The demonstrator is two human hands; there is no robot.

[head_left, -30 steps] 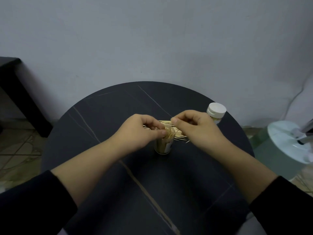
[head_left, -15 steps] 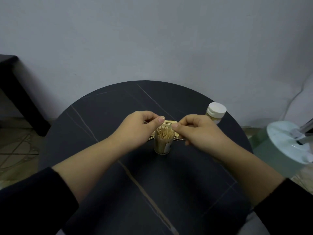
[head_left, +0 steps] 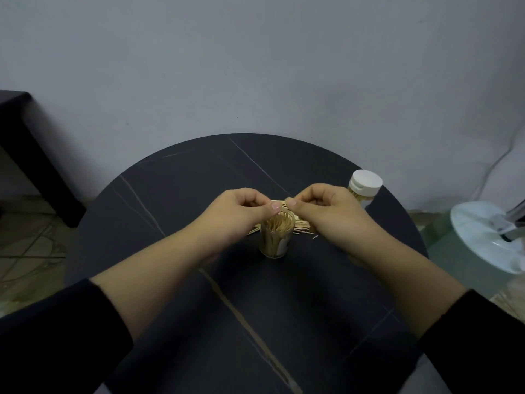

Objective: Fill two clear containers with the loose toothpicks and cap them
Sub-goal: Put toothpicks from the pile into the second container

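Note:
An uncapped clear container (head_left: 275, 237) stands upright at the middle of the round dark table (head_left: 199, 180), packed with toothpicks. Just behind its mouth my left hand (head_left: 238, 214) and my right hand (head_left: 326, 211) meet, both with curled fingers pinching a small bundle of toothpicks (head_left: 279, 204) held level between them. More loose toothpicks (head_left: 301, 224) lie on the table behind the container, partly hidden by my hands. A second container (head_left: 364, 187) with a white cap stands at the far right of the table, filled with toothpicks.
A round white fan base (head_left: 485, 234) sits on the floor to the right of the table. A dark piece of furniture (head_left: 25, 155) stands at the left against the wall. The floor at the left is tiled.
Both hands have lifted off the container's mouth and drawn back behind it, now pinching a bundle of toothpicks between them. The container's open top has come into view.

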